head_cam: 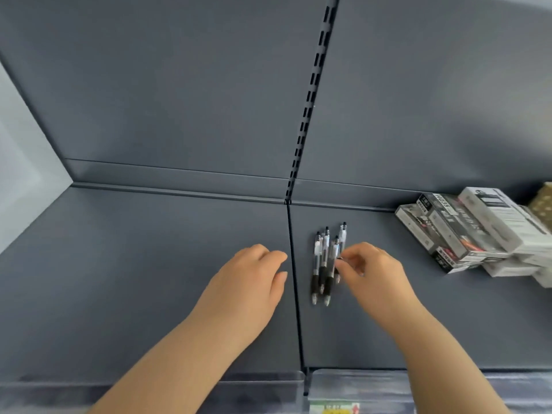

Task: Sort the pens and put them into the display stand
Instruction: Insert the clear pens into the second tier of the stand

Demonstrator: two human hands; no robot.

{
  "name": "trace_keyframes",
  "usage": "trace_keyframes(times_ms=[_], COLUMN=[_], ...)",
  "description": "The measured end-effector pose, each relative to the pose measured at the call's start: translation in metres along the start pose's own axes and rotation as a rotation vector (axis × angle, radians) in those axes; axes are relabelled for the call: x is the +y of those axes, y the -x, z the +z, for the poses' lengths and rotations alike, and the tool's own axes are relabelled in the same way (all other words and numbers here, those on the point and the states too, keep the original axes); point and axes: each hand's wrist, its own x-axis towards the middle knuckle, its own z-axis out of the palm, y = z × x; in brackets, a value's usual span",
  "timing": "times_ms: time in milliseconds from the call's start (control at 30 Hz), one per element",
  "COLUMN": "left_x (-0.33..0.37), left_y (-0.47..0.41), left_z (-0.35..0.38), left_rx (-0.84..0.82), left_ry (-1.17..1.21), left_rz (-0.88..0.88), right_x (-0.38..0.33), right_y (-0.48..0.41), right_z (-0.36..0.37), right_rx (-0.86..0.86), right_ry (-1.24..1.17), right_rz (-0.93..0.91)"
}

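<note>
Several clear gel pens with black grips [324,264] lie side by side on the dark grey shelf [149,264], tips toward me, just right of the seam between two shelf boards. My right hand [373,276] reaches in from the right, its fingertips and thumb pinching the rightmost pen of the group. My left hand [251,282] hovers palm down left of the seam with relaxed, slightly bent fingers, holding nothing. No display stand is in view.
A pile of white and black pen boxes [475,231] sits at the right back of the shelf. A slotted upright [310,97] runs up the back panel. Clear price-label strips [358,389] line the shelf's front edge.
</note>
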Motion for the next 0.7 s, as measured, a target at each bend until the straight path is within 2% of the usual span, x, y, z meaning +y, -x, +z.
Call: trace_keyframes(times_ms=[100,233,367,467,600,700], left_x=[0.023,0.039,0.046,0.048,0.046,0.041], left_y=[-0.023,-0.061,-0.085,-0.095,-0.107,-0.112], left_z=[0.027,0.060,0.079,0.086,0.086,0.084], left_rx=[-0.068,-0.142,-0.144,-0.161,-0.268,-0.344], left_ry=[-0.035,-0.102,0.004,0.023,-0.087,-0.123], left_rz=[-0.018,-0.100,-0.221,-0.345,-0.367,-0.365], right_x=[0.016,0.025,0.024,0.018,0.007,0.007], right_y=[-0.021,-0.044,-0.062,-0.070,-0.076,-0.082], right_z=[0.001,0.001,-0.004,-0.004,-0.006,-0.007], right_rx=[-0.141,-0.233,-0.348,-0.363,-0.368,-0.393], right_ry=[-0.086,-0.112,-0.090,-0.063,0.078,-0.024], right_rz=[0.110,0.173,0.193,0.248,0.305,0.368])
